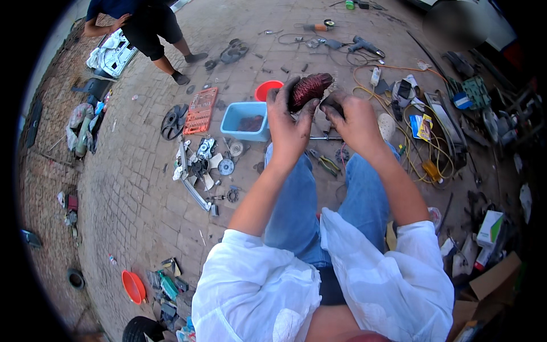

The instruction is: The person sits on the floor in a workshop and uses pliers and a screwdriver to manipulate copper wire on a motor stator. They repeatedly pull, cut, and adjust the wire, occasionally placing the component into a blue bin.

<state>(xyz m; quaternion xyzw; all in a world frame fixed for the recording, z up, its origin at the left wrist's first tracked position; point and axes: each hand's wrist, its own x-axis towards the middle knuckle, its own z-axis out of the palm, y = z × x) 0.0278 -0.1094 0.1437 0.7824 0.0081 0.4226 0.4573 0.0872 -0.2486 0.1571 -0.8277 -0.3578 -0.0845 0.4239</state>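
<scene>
A dark red wire coil (312, 91) is held up in front of the person, above the paved ground and beyond the knees. The left hand (289, 117) has its fingers and thumb clamped on the coil's left end. The right hand (358, 122) is just beside its right end, fingers curled and tips close together; whether they pinch anything, I cannot tell. Left of the left wrist is a light blue tub (244, 136) with dark material inside, and a red bowl (264, 91) lies just beyond. Pliers (326, 165) lie near, between the legs. Further left are an orange tool case (200, 109) and a black fan (173, 122); at far left stands another person (154, 31).
</scene>
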